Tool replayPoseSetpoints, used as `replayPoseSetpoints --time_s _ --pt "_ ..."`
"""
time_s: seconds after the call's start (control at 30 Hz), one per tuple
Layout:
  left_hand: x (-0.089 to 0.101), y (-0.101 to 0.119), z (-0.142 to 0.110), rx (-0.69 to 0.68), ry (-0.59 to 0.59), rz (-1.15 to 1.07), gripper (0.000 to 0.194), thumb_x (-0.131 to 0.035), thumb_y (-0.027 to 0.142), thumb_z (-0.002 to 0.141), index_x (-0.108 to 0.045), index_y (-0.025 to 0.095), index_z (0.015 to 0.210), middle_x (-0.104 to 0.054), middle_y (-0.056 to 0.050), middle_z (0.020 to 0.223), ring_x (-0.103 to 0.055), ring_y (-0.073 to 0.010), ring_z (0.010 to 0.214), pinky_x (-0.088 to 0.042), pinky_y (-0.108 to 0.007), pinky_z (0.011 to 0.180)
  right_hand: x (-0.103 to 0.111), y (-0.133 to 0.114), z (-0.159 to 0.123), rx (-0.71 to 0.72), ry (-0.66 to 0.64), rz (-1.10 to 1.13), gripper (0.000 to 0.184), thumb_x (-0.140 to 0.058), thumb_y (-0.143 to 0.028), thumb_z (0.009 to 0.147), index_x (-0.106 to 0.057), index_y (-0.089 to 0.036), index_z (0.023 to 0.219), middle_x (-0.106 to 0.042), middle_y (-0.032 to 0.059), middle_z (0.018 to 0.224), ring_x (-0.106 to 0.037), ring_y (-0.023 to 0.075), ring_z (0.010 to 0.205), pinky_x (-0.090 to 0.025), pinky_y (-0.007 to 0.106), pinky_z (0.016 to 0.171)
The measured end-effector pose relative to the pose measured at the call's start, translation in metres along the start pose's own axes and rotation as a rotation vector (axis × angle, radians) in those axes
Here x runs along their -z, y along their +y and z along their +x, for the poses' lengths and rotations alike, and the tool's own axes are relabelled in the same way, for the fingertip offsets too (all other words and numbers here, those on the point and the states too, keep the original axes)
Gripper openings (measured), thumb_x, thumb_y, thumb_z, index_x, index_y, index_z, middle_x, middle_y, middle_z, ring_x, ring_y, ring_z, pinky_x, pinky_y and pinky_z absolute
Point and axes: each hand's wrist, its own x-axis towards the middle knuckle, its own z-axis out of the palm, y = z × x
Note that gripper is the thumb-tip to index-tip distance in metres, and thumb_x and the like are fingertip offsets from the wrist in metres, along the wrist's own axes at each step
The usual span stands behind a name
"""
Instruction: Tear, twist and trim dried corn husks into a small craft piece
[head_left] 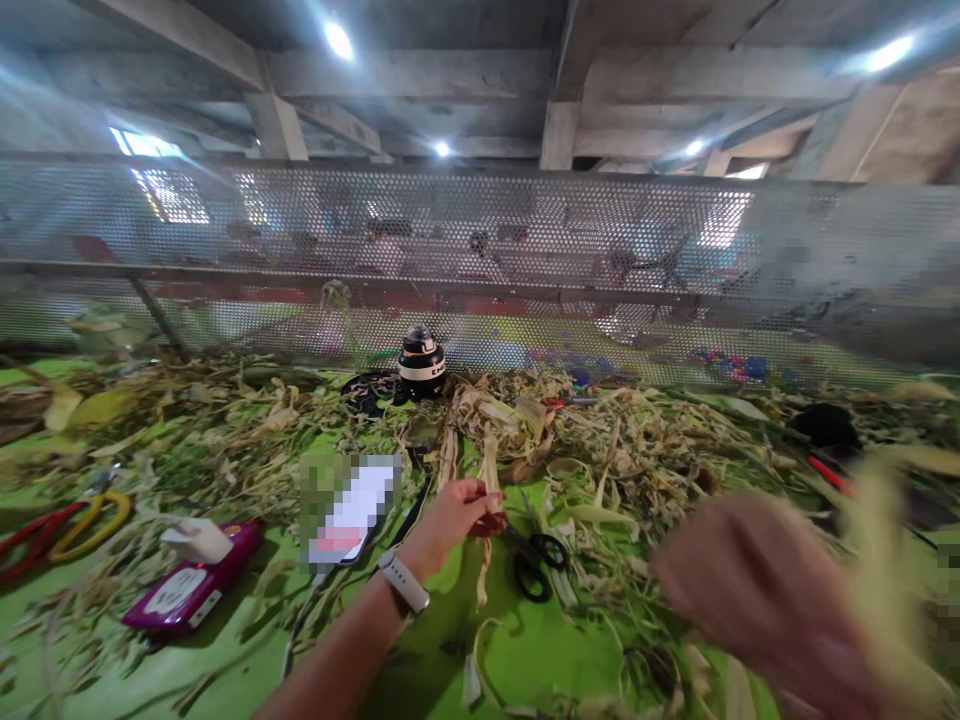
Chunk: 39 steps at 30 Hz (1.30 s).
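Observation:
My left hand (466, 512), with a pale watch strap (403, 582) on its wrist, is closed in a pinch over the green table. A dried corn husk strip (484, 578) passes through its fingertips and hangs below them. Just right of it lie black-handled scissors (534, 578), the blades partly among husk pieces. At the right, my right hand (757, 590) is smeared by motion and looks closed. A long pale husk strip (885, 560), blurred along with the hand, trails at its side. Single fingers of that hand cannot be made out.
A phone (358, 510) and a purple power strip (191, 590) with a white plug lie left. Scissors with red and yellow handles (90, 525) rest farther left. Dried husks (637, 450) cover much of the table. A black jar (421, 365) stands before a perforated metal screen (480, 240); people show dimly behind.

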Motion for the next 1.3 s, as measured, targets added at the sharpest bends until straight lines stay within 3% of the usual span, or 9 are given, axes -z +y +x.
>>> replayPoseSetpoints --time_s 0.07,0.13,0.23,0.37,0.5,0.6,0.73,1.1,1.3 --pt "-0.003 -0.001 -0.003 -0.01 -0.075 -0.057 0.023 -0.069 0.034 0.064 -0.061 0.014 0.071 -0.064 -0.002 0.063 -0.059 -0.0128 0.058 -0.048 -0.025 0.061 -0.004 0.01 0.019 0.004 0.061 -0.035 0.025 -0.068 -0.047 0.069 -0.066 -0.022 0.068 -0.062 0.0029 0.084 -0.056 0.0109 0.069 -0.044 0.024 0.064" --pt "-0.006 -0.001 -0.006 -0.058 -0.114 -0.067 0.03 -0.071 0.04 0.062 -0.063 0.012 0.071 -0.063 -0.002 0.063 -0.058 -0.0119 0.056 -0.047 -0.025 0.06 -0.008 0.029 0.041 -0.077 0.259 -0.149 0.023 -0.071 -0.041 0.068 -0.068 -0.018 0.069 -0.061 0.0041 0.093 -0.056 0.0142 0.084 -0.043 0.027 0.077" --pt "-0.01 0.0 -0.01 -0.094 -0.157 -0.049 0.036 -0.073 0.045 0.059 -0.064 0.011 0.069 -0.061 -0.002 0.061 -0.056 -0.0112 0.053 -0.046 -0.024 0.055 -0.009 0.062 0.063 -0.201 0.411 -0.063 0.031 -0.069 -0.045 0.067 -0.067 -0.015 0.074 -0.064 0.0032 0.084 -0.057 0.0168 0.083 -0.042 0.03 0.08" --pt "-0.014 0.005 -0.014 -0.119 -0.218 -0.023 0.037 -0.074 0.044 0.058 -0.067 0.011 0.071 -0.061 -0.002 0.06 -0.054 -0.0106 0.052 -0.044 -0.023 0.054 -0.005 0.087 0.067 -0.31 0.448 -0.041 0.038 -0.074 -0.048 0.057 -0.067 -0.013 0.07 -0.064 0.0003 0.066 -0.056 0.0148 0.066 -0.043 0.029 0.072" --pt "-0.013 0.007 -0.015 -0.199 -0.271 -0.075 0.029 -0.077 0.034 0.058 -0.068 0.012 0.075 -0.064 -0.002 0.068 -0.056 -0.0121 0.063 -0.045 -0.023 0.061 -0.002 0.092 0.066 -0.276 0.484 -0.092 0.036 -0.074 -0.046 0.058 -0.067 -0.013 0.069 -0.064 0.0008 0.066 -0.056 0.0143 0.064 -0.043 0.028 0.066" --pt "-0.01 0.005 -0.016 -0.212 -0.345 -0.154 0.037 -0.078 0.023 0.058 -0.066 0.016 0.093 -0.068 -0.005 0.088 -0.06 -0.0158 0.082 -0.046 -0.025 0.074 0.0 0.093 0.067 -0.206 0.513 -0.114 0.031 -0.074 -0.04 0.06 -0.067 -0.013 0.074 -0.064 0.0007 0.069 -0.055 0.0127 0.063 -0.044 0.026 0.065" --pt "-0.008 0.0 -0.017 -0.108 -0.415 -0.239 0.053 -0.075 0.023 0.063 -0.057 0.021 0.113 -0.067 -0.008 0.098 -0.064 -0.0203 0.082 -0.05 -0.029 0.067 0.002 0.094 0.066 -0.168 0.511 -0.171 0.029 -0.071 -0.037 0.064 -0.066 -0.012 0.077 -0.064 0.0013 0.071 -0.054 0.0112 0.059 -0.044 0.024 0.059" --pt "-0.007 0.007 -0.019 -0.07 -0.339 -0.383 0.037 -0.071 0.015 0.064 -0.065 0.017 0.1 -0.064 -0.01 0.103 -0.061 -0.0192 0.086 -0.051 -0.032 0.074 0.004 0.088 0.064 -0.152 0.406 -0.187 0.026 -0.068 -0.036 0.069 -0.066 -0.012 0.079 -0.065 0.0035 0.074 -0.058 0.0161 0.07 -0.047 0.029 0.068" --pt "-0.011 -0.001 -0.017 -0.087 -0.24 -0.374 0.033 -0.07 0.016 0.065 -0.063 0.019 0.097 -0.065 -0.006 0.097 -0.06 -0.016 0.08 -0.05 -0.03 0.072 -0.004 0.101 0.066 -0.105 0.499 -0.314 0.016 -0.064 -0.031 0.072 -0.061 -0.016 0.078 -0.062 0.0033 0.078 -0.058 0.0156 0.071 -0.048 0.027 0.064"
